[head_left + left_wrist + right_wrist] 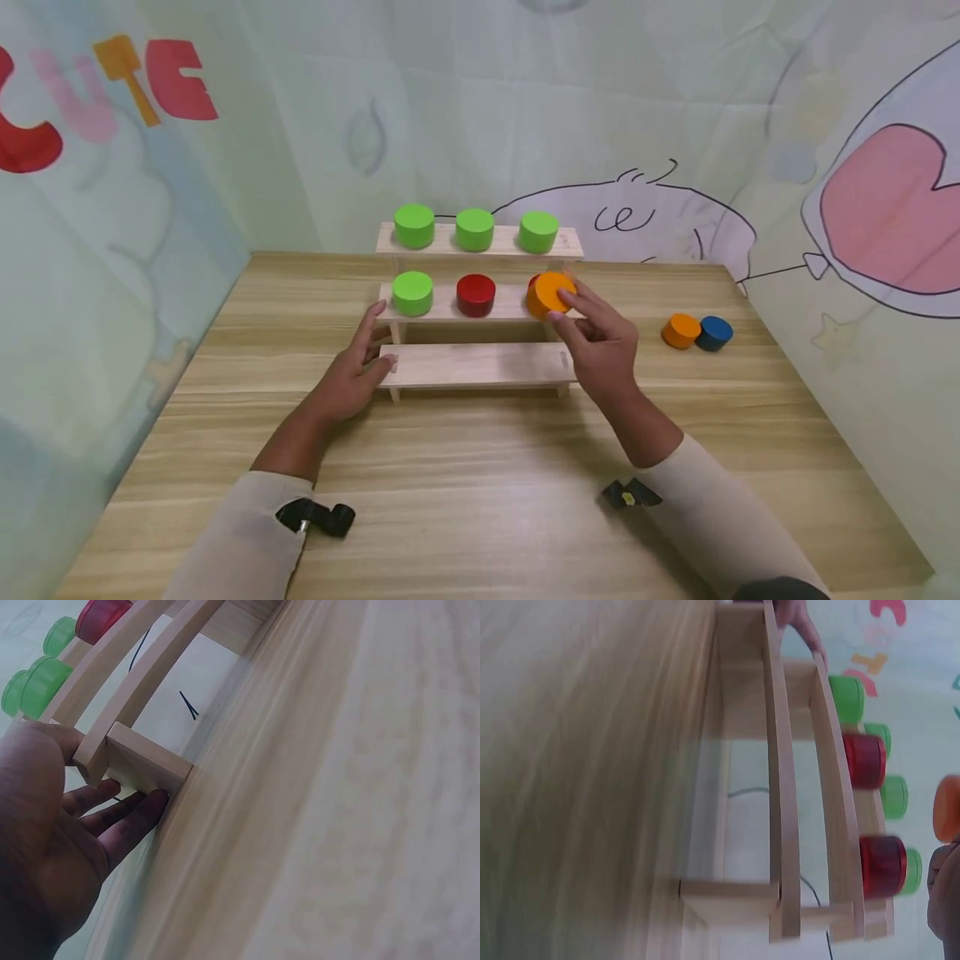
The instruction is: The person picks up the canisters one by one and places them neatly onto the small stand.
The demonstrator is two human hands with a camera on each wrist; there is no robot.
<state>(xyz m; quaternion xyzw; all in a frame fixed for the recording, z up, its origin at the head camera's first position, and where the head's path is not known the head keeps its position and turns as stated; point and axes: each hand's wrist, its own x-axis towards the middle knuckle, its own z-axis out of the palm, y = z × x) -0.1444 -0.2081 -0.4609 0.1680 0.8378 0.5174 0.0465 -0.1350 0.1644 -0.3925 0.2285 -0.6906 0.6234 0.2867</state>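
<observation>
A three-step wooden rack (pixel 480 364) stands on the table. My left hand (pixel 348 379) holds its left end, thumb on the lowest step and fingers against the side support (pixel 146 761). With thumb and fingers, my right hand (pixel 609 354) pinches an orange disc (pixel 547 297), raised off the rack at the right of the middle step. That disc mostly hides a red disc (pixel 883 866) in the head view. Another red disc (pixel 476 296) sits mid-step, and a green disc (pixel 412 294) at the left. Several green discs (pixel 475 230) line the top step.
To the right of the rack, a second orange disc (pixel 681 331) and a blue disc (pixel 714 333) lie side by side on the wood-grain table (pixel 480 500). A printed cloth (pixel 300 125) encloses the table at the back and sides.
</observation>
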